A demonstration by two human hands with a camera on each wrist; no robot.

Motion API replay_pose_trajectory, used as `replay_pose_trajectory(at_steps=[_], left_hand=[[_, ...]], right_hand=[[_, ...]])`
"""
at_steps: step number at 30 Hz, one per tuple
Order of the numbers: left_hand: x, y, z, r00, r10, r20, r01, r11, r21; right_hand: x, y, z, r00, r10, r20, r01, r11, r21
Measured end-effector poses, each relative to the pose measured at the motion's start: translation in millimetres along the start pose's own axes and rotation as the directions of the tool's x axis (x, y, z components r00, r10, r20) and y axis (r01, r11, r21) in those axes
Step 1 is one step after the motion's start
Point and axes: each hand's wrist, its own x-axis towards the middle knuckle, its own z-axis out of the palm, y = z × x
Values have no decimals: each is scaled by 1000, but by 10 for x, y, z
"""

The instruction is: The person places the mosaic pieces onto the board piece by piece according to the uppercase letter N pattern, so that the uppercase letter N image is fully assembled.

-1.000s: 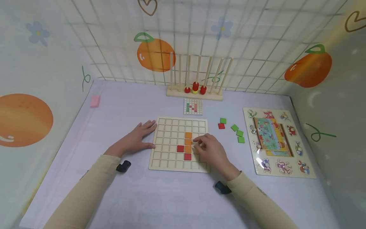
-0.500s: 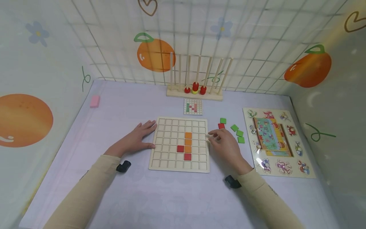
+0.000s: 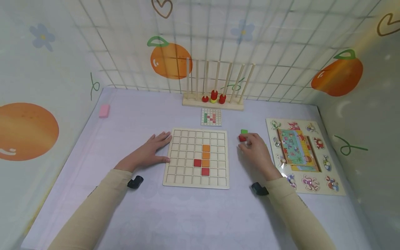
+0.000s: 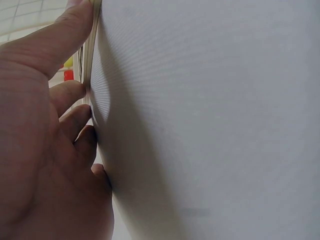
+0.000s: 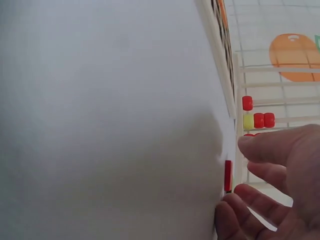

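My left hand [image 3: 142, 152] rests at the left edge of the wooden grid board [image 3: 182, 172], fingers spread and thumb against the rim; the left wrist view shows the thumb [image 4: 70, 35] along that edge. On the board are orange tiles [image 3: 206, 156] in one column and two red tiles [image 3: 197, 163]. My right hand [image 3: 257, 152] reaches to a loose red tile [image 3: 241, 138] lying on the table right of the board, fingertips right at it. In the right wrist view, thumb and fingers are apart beside the red tile [image 5: 228, 175]. A green tile [image 3: 244, 131] lies just behind it.
A small pattern card [image 3: 211, 117] lies behind the board, before a wooden peg stand [image 3: 193, 101] with red and yellow beads. An animal puzzle board [image 3: 317, 187] lies at the right. A pink block [image 3: 104, 111] sits at the far left. My right hand hides other green tiles.
My right hand has moved right and away from the board, over to the loose red tile, and now covers several green tiles. The left hand stays at the board's edge.
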Motion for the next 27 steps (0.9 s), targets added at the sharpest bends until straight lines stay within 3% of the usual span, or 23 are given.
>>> replay_pose_trajectory(at_steps=[27], left_hand=[[8,-24,22,1000,3,-11,-3,1000,9]], right_hand=[[56,16,40,999,31,37,-29,998,-52]])
